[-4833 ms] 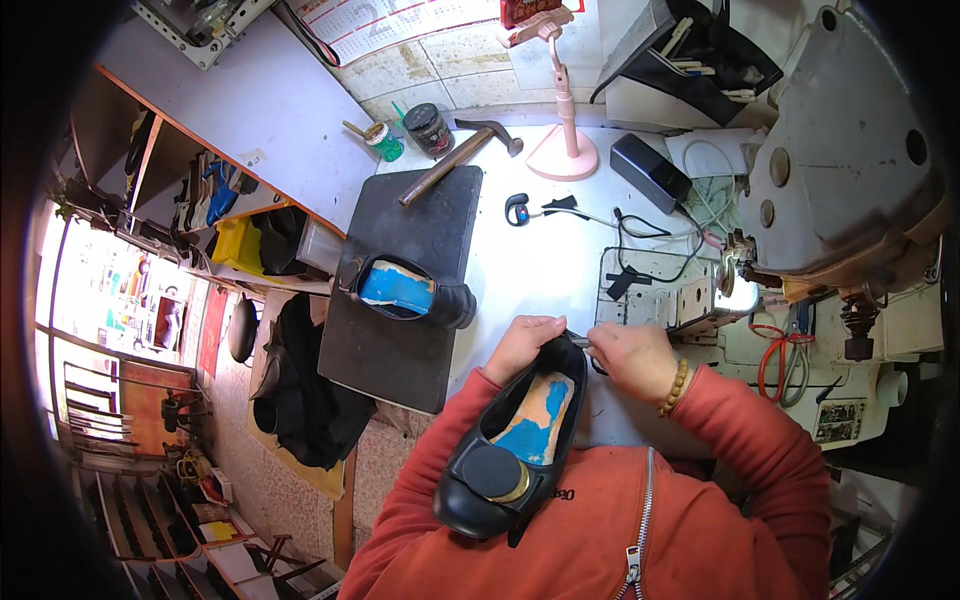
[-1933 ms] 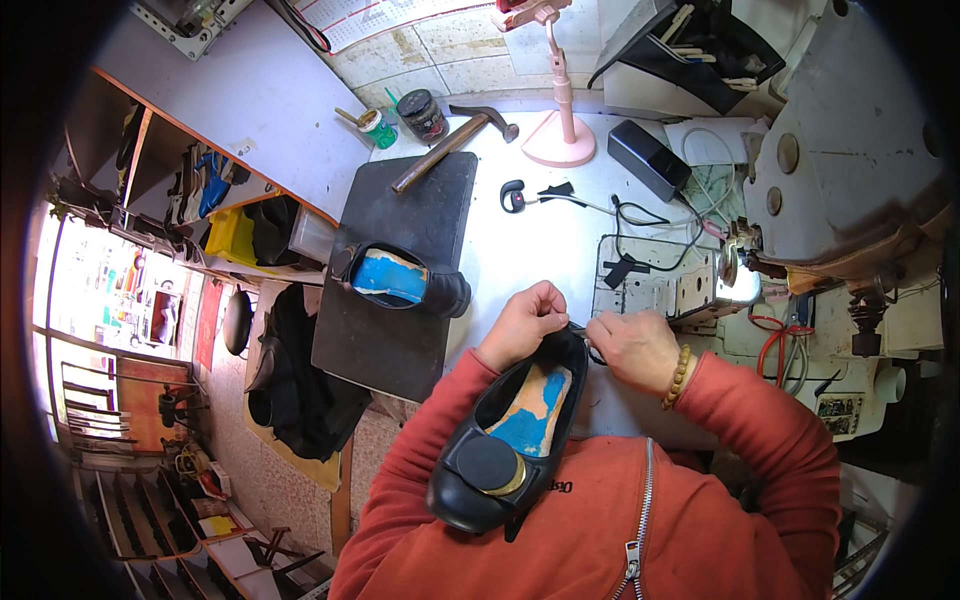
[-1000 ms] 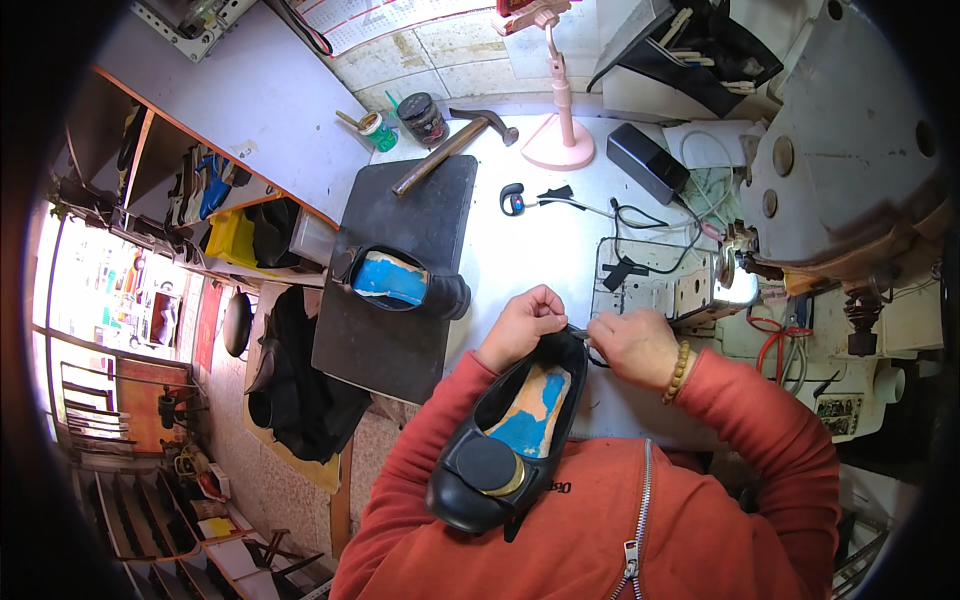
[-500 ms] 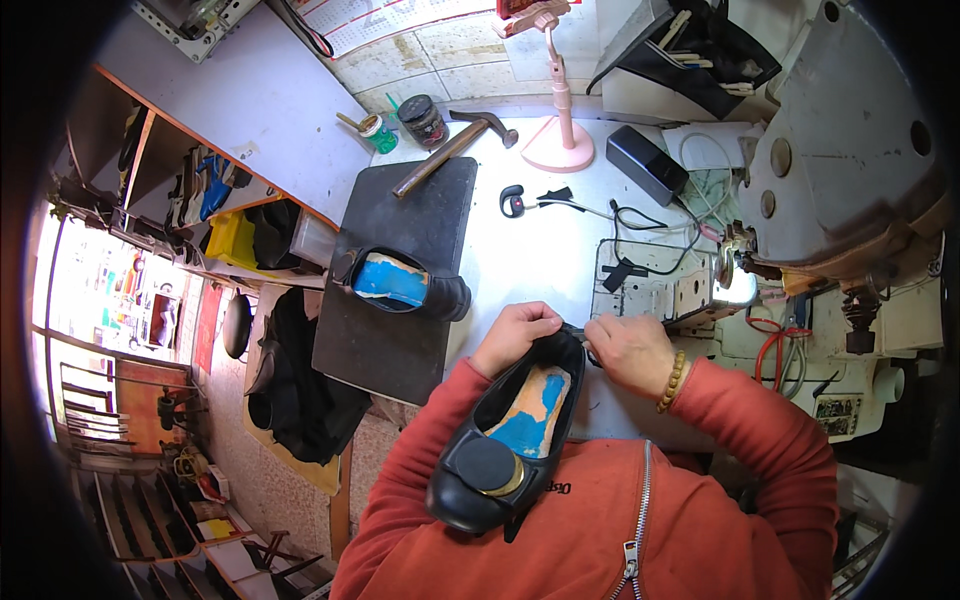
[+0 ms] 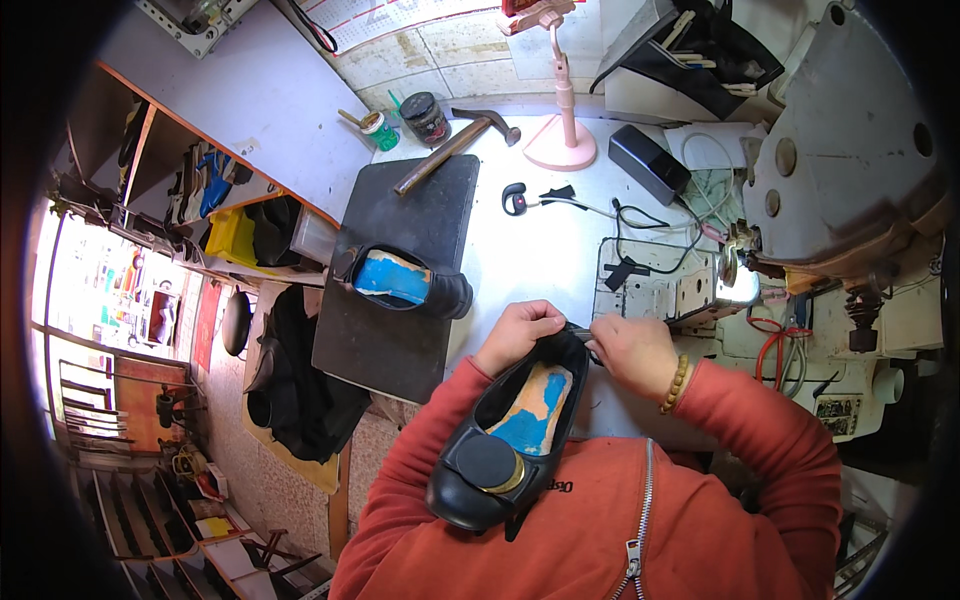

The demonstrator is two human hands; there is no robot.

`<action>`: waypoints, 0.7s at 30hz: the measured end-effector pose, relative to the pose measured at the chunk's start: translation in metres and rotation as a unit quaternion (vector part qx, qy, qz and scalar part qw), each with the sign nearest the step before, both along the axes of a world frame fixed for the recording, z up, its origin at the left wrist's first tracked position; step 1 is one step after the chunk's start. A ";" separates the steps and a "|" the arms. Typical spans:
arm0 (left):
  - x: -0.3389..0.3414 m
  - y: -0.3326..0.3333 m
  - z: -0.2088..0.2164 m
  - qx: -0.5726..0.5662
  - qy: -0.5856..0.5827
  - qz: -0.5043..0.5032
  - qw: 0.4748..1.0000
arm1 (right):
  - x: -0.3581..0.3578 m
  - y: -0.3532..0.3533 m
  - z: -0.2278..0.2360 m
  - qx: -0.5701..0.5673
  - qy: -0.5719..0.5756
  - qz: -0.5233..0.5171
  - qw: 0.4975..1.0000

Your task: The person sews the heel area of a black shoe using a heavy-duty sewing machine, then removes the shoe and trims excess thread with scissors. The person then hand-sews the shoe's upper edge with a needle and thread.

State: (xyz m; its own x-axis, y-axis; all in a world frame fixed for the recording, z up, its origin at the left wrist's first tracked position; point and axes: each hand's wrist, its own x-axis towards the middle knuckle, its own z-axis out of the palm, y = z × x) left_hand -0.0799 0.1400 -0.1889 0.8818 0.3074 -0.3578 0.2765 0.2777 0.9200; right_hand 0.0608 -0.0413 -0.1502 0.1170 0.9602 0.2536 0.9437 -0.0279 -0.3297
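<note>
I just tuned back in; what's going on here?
The person's left hand pinches the heel edge of a black shoe, toe toward them. The right hand is close beside it at that edge; what it grips is unclear. A second black shoe sits on the dark board, a hammer beyond it.

Glossy held shoe [image 5: 530,425], perhaps leather, matt dark board [image 5: 400,215], wooden hammer handle [image 5: 438,160], metal zip [image 5: 646,500]

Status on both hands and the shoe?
Left hand pinching black shoe by heel rim. Right hand beside heel, its hold unclear. Second shoe on dark board, left of hands.
</note>
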 end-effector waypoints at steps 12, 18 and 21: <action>0.006 -0.001 0.004 -0.038 0.024 -0.016 0.999 | 0.026 0.002 0.005 0.121 -0.254 0.157 0.947; 0.006 -0.002 0.015 0.150 -0.093 -0.045 0.983 | 0.015 0.001 -0.008 0.057 -0.019 0.065 0.996; 0.004 0.001 0.026 0.223 -0.068 -0.124 0.965 | 0.006 -0.003 -0.010 0.012 0.084 0.002 0.996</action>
